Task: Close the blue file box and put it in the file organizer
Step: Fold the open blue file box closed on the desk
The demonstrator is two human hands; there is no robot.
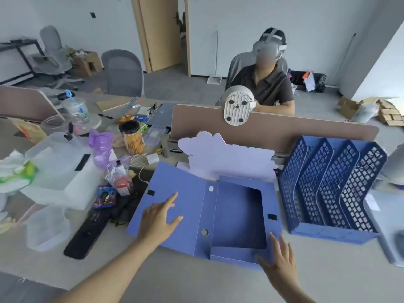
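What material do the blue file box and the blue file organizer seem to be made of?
The blue file box looks like thin matte plastic sheet, possibly coated card: it lies opened flat with sharp fold lines and no gloss. The file organizer seems to be rigid moulded plastic: its dividers are a regular lattice of holes with a slight sheen.

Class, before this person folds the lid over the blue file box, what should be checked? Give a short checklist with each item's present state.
1. Blue file box tray empty: ok.
2. Lid flap lying fully open and flat: ok.
3. Left hand on the flap, ready to lift: ok.
4. Right hand steadying the near right corner: ok.
5. File organizer slots free: ok, none visibly occupied.
6. Black fastening patches sound: cannot tell.
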